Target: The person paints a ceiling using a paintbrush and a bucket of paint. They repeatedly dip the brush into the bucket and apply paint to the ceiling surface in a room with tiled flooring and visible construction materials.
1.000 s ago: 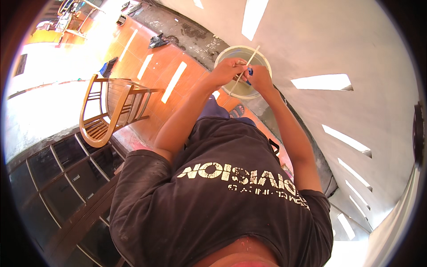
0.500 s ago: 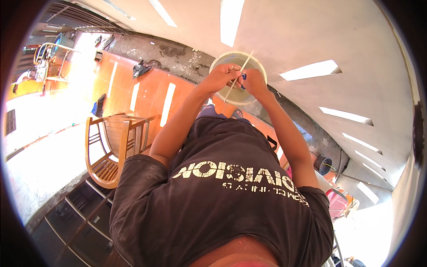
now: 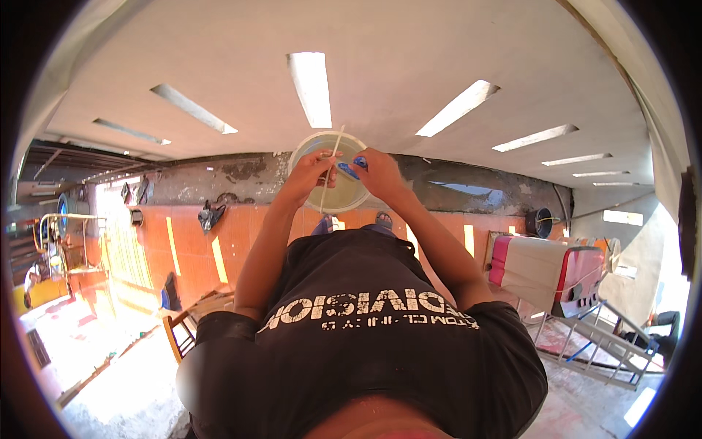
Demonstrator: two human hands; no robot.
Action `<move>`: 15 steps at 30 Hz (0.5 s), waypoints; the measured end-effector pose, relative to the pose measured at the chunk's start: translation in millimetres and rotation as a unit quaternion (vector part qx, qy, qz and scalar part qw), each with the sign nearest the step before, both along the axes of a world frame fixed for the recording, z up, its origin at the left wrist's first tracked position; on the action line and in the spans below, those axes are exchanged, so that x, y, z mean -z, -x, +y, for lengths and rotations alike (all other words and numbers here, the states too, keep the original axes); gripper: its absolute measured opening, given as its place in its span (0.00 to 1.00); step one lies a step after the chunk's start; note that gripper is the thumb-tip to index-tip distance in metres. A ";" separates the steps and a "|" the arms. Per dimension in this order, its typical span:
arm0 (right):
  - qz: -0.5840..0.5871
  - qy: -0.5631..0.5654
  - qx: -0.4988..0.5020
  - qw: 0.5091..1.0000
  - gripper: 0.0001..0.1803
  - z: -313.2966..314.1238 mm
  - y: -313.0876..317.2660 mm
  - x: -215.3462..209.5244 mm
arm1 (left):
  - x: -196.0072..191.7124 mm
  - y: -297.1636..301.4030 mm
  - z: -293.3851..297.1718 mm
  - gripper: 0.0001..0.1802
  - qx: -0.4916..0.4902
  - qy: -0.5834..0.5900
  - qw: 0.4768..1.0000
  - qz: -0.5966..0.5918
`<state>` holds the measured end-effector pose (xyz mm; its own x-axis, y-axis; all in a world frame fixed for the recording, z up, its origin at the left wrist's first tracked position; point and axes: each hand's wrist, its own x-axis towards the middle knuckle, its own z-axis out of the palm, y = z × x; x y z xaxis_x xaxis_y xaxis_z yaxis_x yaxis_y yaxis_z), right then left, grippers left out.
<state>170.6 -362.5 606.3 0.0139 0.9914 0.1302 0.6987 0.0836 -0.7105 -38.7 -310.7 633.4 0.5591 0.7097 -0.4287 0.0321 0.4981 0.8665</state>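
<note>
My left hand (image 3: 313, 174) is over the left part of a round pale bucket (image 3: 297, 150), its fingers closed on a long thin pale stick (image 3: 341, 136). The stick slants across the bucket opening from the far rim toward the near one. My right hand (image 3: 382, 174) is over the bucket's right side, fingers curled round a small bright-blue item (image 3: 351, 170). The blue item points toward my left hand; its kind is too small to make out. Cloudy, pale liquid appears to be in the bucket below.
A grey wall with slots (image 3: 310, 88) rises just behind the bucket. On the orange floor (image 3: 194, 249) lies a dark bag (image 3: 211, 216). A wooden chair (image 3: 175, 336) stands left, a dark bucket (image 3: 540, 222) and a wrapped bundle (image 3: 537, 271) by a metal ladder-like frame (image 3: 585, 344) right.
My view has swung round, bringing the bundle and metal frame at right into sight. My hands have drawn slightly apart, and more of the blue item shows between them.
</note>
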 end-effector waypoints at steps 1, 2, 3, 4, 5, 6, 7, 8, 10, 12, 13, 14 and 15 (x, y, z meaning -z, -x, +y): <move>0.019 0.015 0.007 1.000 0.12 -0.7 1.4 3.9 | 3.1 1.7 3.6 0.15 0.005 0.002 1.000 -0.002; 0.038 0.039 0.013 0.998 0.12 -1.5 3.2 7.6 | 6.2 4.5 6.5 0.15 0.007 0.005 1.000 -0.003; 0.058 0.059 0.022 0.996 0.12 -3.6 6.4 10.4 | 8.8 7.7 8.7 0.15 0.005 0.017 1.000 -0.004; 0.055 0.045 0.034 0.997 0.12 -5.7 9.1 12.7 | 11.6 10.2 11.5 0.14 0.009 0.024 1.000 -0.012; 0.051 0.027 0.049 0.997 0.12 -8.5 12.1 14.6 | 14.2 12.2 13.9 0.14 0.009 0.041 0.999 -0.022; 0.044 0.024 0.059 0.997 0.12 -11.5 14.9 16.3 | 16.8 13.7 15.6 0.14 0.007 0.059 0.998 -0.031; 0.018 0.011 0.062 0.998 0.12 -13.5 15.8 17.8 | 19.4 13.8 16.7 0.14 0.003 0.063 0.998 -0.016; 0.049 0.014 0.076 0.996 0.12 -15.2 17.0 19.6 | 21.7 13.9 18.1 0.14 -0.001 0.068 0.998 -0.002; 0.108 0.040 0.101 0.988 0.12 -18.2 18.1 24.7 | 25.5 15.3 18.8 0.13 -0.001 0.072 0.997 0.010; 0.132 0.035 0.112 0.984 0.12 -19.2 15.3 31.4 | 27.7 14.3 22.4 0.11 0.005 0.072 0.997 0.007; 0.141 0.045 0.121 0.982 0.11 -20.7 13.7 35.4 | 28.7 12.4 24.7 0.09 0.011 0.068 0.998 -0.001; 0.201 0.067 0.153 0.965 0.11 -22.6 10.4 39.7 | 29.2 10.6 26.7 0.09 0.025 0.053 0.998 -0.005; 0.256 0.099 0.187 0.943 0.10 -25.2 7.5 44.0 | 29.7 8.6 27.6 0.09 0.030 0.052 0.998 0.002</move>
<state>163.1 -387.7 562.3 0.3787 0.9086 -0.1760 0.2133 -0.2707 -0.9387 -47.3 -283.1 603.7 0.5973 0.6273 -0.4997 0.0668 0.5820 0.8104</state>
